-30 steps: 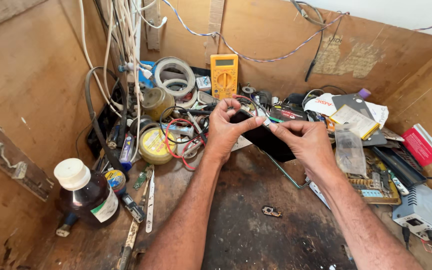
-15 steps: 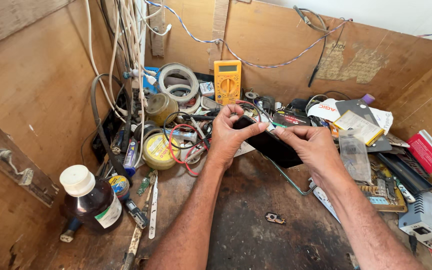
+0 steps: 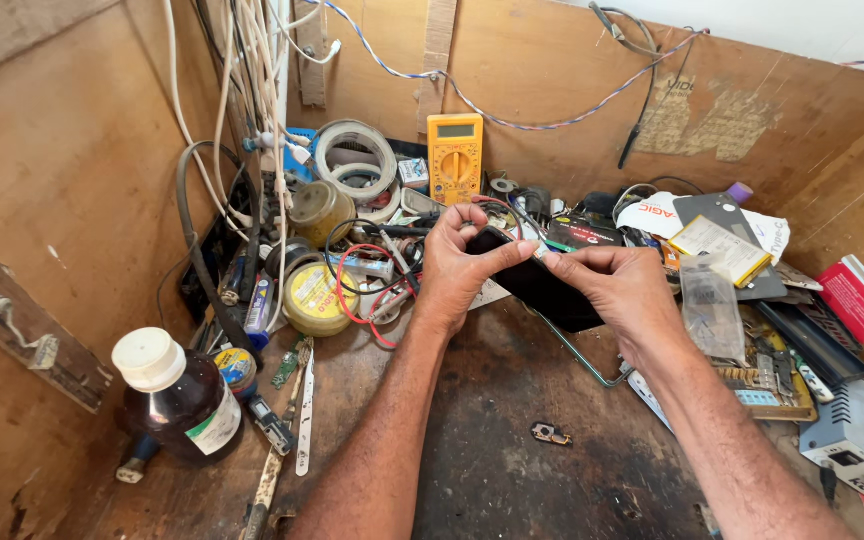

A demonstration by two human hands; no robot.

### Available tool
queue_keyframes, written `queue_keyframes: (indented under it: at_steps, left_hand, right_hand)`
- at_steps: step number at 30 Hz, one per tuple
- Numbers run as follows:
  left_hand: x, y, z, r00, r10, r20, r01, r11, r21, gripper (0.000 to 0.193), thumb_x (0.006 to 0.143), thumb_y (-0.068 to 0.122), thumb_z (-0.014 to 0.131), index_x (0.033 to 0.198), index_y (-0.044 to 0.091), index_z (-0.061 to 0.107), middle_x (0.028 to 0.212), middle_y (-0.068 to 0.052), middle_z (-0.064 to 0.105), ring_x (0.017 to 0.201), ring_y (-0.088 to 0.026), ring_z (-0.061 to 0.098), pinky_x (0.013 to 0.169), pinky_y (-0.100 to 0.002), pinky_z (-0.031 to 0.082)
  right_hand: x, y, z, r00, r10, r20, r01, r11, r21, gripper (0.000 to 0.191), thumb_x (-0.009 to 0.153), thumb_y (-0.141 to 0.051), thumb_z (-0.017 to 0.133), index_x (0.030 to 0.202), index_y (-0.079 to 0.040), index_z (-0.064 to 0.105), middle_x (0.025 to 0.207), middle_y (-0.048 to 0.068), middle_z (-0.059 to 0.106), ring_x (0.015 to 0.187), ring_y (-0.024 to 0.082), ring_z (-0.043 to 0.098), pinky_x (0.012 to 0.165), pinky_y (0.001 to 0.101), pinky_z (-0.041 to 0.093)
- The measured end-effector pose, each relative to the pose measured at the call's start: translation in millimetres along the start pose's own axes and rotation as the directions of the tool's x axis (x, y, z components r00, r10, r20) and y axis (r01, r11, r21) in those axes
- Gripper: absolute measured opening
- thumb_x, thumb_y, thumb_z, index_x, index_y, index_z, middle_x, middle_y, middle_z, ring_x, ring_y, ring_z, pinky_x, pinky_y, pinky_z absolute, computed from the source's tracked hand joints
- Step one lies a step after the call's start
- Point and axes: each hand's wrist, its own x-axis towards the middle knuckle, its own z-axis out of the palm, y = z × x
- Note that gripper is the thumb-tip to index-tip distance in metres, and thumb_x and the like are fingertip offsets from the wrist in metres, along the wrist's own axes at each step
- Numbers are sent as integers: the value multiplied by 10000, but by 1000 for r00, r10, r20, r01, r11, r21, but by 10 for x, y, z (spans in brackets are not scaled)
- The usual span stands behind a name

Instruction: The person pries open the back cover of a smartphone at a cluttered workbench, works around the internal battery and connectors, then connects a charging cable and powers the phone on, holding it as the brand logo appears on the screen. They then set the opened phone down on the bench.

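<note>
Held item: flat black rectangular phone-like device (image 3: 550, 292), tilted, lifted above worktop centre, between both hands.
L hand (image 3: 460, 262): clamped on device's upper-left end, thumb over its face, fingers curled behind.
R hand (image 3: 620, 290): gripping device's right side; thumb + forefinger pinched at its top edge on a small pale bit, too small to ID.
Worktop (image 3: 512, 450): dark, stained wood, boxed in by plywood walls at left, back, right.
Small metal part (image 3: 550, 434): lies alone on worktop nr front, below hands, well apart from device.
Back edge: yellow multimeter w/ grey screen (image 3: 454, 158) leaning upright on back wall; white tape roll (image 3: 355, 160) just left of it.
Left of L hand: round yellow-lidded tin (image 3: 314, 298), red wires looped beside it.
Front-left corner: brown glass bottle w/ white cap (image 3: 180, 398), upright.
Right side: clear plastic bag (image 3: 710, 305) nr R wrist; green circuit board (image 3: 767, 372) beyond it; red box (image 3: 860, 298) at right wall; grey power unit (image 3: 862, 438) at front-right.
Left wall: white + grey cables (image 3: 252, 110) hanging down into clutter.
</note>
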Motion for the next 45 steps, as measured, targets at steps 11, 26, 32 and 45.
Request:
queue_keyframes:
  at_steps: [11,26,32,45]
  left_hand:
    - [17,-36,-9,1000,-3,-12,3,1000,17,495,723,-1,899,1020,95,515,1006,-79,725,896,-132,698,808,-276,590]
    - [-1,-9,-10,1000,8,4,-8,1000,0,492,726,-2,897,1014,93,510,1012,-89,727,909,-144,696,825,-295,583]
    - [5,-18,-20,1000,-6,-10,6,1000,4,484,728,-6,893,1014,87,513,1007,-91,729,897,-145,699,810,-297,587]
    - [7,-23,-11,1000,-3,-14,3,1000,12,480,729,-10,893,1014,92,520,1017,-68,717,901,-125,689,810,-279,585]
  right_hand:
    - [2,51,6,996,-85,-5,85,996,1,234,881,-200,808,981,12,818,801,25,750,646,59,607,557,236,467]
    - [-22,12,22,998,-58,-16,58,998,-11,228,872,-192,813,966,16,817,785,28,746,633,63,606,546,235,465]
    - [-16,24,34,996,-87,-13,86,995,-40,222,881,-193,811,959,15,821,783,17,737,636,51,587,541,233,448]
    - [-14,6,18,1000,-28,-13,28,1000,-7,238,869,-198,809,982,11,820,791,34,756,631,65,618,554,238,476]
